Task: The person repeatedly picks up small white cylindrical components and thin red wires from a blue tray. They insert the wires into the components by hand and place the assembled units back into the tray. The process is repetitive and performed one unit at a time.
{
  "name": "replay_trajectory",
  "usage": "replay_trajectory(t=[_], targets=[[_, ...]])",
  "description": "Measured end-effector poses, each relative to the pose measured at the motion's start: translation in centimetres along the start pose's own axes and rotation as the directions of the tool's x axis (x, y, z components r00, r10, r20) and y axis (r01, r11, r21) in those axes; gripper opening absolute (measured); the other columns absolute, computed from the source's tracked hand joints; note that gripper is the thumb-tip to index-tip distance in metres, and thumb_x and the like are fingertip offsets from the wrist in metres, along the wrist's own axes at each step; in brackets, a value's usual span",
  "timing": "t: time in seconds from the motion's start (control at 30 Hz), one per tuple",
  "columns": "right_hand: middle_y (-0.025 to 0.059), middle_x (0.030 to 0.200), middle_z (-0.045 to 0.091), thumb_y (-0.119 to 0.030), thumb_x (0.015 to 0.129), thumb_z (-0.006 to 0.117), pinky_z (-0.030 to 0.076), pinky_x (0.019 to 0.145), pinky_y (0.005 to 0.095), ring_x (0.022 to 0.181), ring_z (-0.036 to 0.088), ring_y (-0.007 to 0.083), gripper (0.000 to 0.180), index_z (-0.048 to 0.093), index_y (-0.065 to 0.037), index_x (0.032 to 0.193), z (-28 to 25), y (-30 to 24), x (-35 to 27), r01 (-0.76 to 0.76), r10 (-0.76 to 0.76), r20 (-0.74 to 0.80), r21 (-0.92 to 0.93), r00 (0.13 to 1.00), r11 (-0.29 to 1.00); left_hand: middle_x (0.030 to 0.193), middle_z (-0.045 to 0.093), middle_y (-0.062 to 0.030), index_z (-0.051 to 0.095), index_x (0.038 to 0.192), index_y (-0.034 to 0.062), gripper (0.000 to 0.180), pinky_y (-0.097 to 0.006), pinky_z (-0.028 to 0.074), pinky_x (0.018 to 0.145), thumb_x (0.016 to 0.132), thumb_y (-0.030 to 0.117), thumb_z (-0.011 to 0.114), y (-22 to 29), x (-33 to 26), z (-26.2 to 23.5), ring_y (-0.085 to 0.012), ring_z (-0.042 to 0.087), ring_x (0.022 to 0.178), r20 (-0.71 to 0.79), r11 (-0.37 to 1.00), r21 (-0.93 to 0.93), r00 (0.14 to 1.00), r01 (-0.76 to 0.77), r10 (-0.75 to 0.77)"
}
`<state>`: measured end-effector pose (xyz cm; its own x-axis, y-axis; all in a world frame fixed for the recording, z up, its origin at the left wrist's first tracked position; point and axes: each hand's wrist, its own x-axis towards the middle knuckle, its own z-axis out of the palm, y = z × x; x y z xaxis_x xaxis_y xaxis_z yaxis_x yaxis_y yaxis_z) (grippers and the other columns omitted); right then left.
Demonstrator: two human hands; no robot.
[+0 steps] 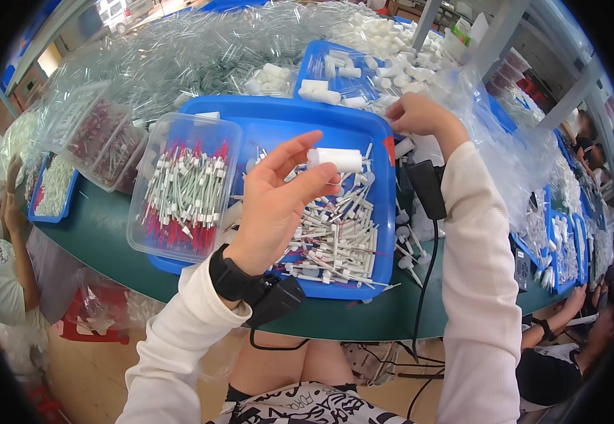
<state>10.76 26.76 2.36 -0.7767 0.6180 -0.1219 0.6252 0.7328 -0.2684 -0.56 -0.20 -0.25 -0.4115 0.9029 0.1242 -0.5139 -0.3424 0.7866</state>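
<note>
Head: left hand [270, 205] holds cylinder [342, 160] off tray rim [387, 212].

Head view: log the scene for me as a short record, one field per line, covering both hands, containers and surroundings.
Left hand: thumb and fingers hold a white cylinder above the tray
Right hand: at the tray's far right corner; grip unclear
Tray: blue, holding a loose pile of white stems
Box: clear, overlapping the tray's left side, filled with red-and-white pieces
Table: green
Far side: heap of clear tubes
</note>
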Motion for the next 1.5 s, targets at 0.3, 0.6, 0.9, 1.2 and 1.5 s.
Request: replay_trajectory(t=[0.3, 0.6, 0.9, 1.2, 1.5], targets=[[0.0146, 0.094, 0.062, -0.017, 0.078, 0.056, 0.046, 0.075, 0.0334, 0.087, 0.060, 0.0276, 0.031, 0.058, -0.002, 0.105, 0.1, -3.5, -6.4, -0.095, 0.066, -0.597, -0.018, 0.799, 0.995, 0.098, 0.049, -0.0094, 0.046, 0.109, -0.0014, 0.037, -0.028, 0.051, 0.070, 0.075, -0.004, 0.060, 0.3, -0.1, 0.8, -0.0192, 0.061, 0.081, 0.150, 0.971, 0.198, 0.983, -0.137, 0.108], [0.0065, 0.104, 0.056, -0.007, 0.086, 0.054, 0.043, 0.074, 0.0207, 0.090, 0.054, 0.0093, 0.028, 0.054, -0.001, 0.113, 4.8, -6.7, -16.1, 0.358, -0.045, -0.370, 0.852, 0.928, 0.382, 0.098, 0.054, -0.0110, 0.051, 0.101, -0.0033, 0.029, -0.028, 0.051, 0.072, 0.074, -0.005, 0.063, -0.1, -0.2, 0.4, -0.0189, 0.061, 0.082, 0.187, 0.979, 0.193, 0.982, -0.068, 0.031], [0.0092, 0.101, 0.055, 0.003, 0.080, 0.057, 0.046, 0.081, 0.0267, 0.093, 0.056, 0.0153, 0.031, 0.056, 0.001, 0.111, 6.0, -7.6, -16.0, 0.470, -0.131, -0.453, 0.828, 0.882, 0.307, 0.093, 0.060, -0.0138, 0.056, 0.094, -0.0040, 0.021, -0.029, 0.052, 0.071, 0.074, -0.004, 0.065, -0.2, -0.3, 0.4, -0.0199, 0.062, 0.081, 0.195, 0.961, 0.273, 0.981, -0.047, -0.007], [0.0101, 0.096, 0.057, 0.006, 0.076, 0.059, 0.048, 0.074, 0.0262, 0.085, 0.060, 0.0161, 0.034, 0.059, 0.000, 0.109, 6.1, -7.8, -16.6, 0.548, -0.156, -0.548, 0.683, 0.822, 0.484, 0.092, 0.060, -0.0122, 0.058, 0.089, -0.0042, 0.017, -0.027, 0.052, 0.069, 0.074, -0.004, 0.066, 0.0, -0.3, 0.2, -0.0169, 0.061, 0.080, 0.253, 0.943, 0.326, 0.967, -0.068, -0.018], [0.0088, 0.091, 0.060, 0.005, 0.072, 0.062, 0.048, 0.068, 0.0251, 0.078, 0.061, 0.0157, 0.034, 0.063, -0.004, 0.105, 6.3, -8.0, -16.9, 0.591, -0.145, -0.614, 0.627, 0.776, 0.508, 0.092, 0.058, -0.0137, 0.058, 0.088, -0.0037, 0.018, -0.028, 0.054, 0.066, 0.072, -0.008, 0.064, 0.5, -0.3, 0.2, -0.0178, 0.061, 0.077, 0.300, 0.931, 0.362, 0.952, -0.045, -0.070]])
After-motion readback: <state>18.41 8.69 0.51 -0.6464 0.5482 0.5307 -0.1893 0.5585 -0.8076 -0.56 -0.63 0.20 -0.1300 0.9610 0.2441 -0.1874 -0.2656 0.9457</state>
